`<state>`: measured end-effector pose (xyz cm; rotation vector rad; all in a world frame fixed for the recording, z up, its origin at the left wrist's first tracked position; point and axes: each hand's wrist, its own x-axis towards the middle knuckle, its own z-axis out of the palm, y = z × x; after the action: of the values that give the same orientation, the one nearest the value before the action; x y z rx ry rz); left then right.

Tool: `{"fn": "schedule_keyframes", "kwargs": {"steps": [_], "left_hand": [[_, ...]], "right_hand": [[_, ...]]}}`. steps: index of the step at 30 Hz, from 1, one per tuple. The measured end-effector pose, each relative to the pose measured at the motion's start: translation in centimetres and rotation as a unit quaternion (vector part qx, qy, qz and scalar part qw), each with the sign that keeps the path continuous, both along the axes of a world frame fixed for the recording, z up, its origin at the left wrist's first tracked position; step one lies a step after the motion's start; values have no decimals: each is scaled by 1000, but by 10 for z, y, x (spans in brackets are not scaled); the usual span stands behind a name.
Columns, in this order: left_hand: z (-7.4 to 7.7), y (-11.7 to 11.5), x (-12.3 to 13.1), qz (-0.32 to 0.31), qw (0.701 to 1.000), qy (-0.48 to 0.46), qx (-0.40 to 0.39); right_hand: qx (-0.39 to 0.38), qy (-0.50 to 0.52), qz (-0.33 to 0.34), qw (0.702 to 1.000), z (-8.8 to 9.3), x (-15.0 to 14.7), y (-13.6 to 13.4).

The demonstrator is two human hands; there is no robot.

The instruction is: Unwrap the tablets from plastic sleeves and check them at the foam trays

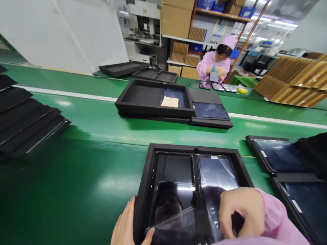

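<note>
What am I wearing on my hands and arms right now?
No gloves: left hand and right hand are both bare. A loose pink fabric sleeve covers the right arm to the wrist. The left arm is out of frame.

Wide open green bench [97, 136] left of the near tray [153, 149], an easy lane beside the left hand [125, 228], which lies flat against its side wall. Further left, a fanned stack of black trays [28, 126] blocks the edge. Ahead there's a clear strip, then the far trays [153, 110] wall it off. The right side is tight: screen trays [258, 151] sit just beside, hemming in the curled right hand [241, 211].
</note>
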<state>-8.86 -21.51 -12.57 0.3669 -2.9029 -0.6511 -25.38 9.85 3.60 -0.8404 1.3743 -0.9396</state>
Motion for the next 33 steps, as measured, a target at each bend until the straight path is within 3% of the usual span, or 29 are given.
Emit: {"fn": "schedule_keyframes", "kwargs": {"steps": [3,5,8,10,13,16,20,25,28,33], "left_hand": [[10,5,3,9,999,-15,31],[17,6,4,13,998,-31,49],[38,4,-4,9,997,-58,56],[61,0,-20,-7,994,-100,50],[98,-5,-60,-51,982,-180,28],[119,-6,-103,-67,977,-199,18],[122,-7,-132,-107,973,-199,43],[113,-11,-130,-96,975,-194,51],[109,-12,-129,-103,976,-185,54],[106,-14,-133,-99,976,-178,71]], "right_hand": [[-6,-56,-62,996,-3,-2,-3],[-7,-59,-168,984,-5,-6,-11],[-7,2,-367,930,-5,-18,-28],[7,40,-449,893,-4,-29,-42],[25,36,-482,875,-1,-42,-66],[7,-3,-478,878,2,-45,-95],[-25,-44,-509,859,-4,-39,-129],[-39,-73,-598,797,-23,-47,-144],[-32,-88,-600,795,-21,-53,-136],[-10,-62,-560,826,11,-52,-87]]}}
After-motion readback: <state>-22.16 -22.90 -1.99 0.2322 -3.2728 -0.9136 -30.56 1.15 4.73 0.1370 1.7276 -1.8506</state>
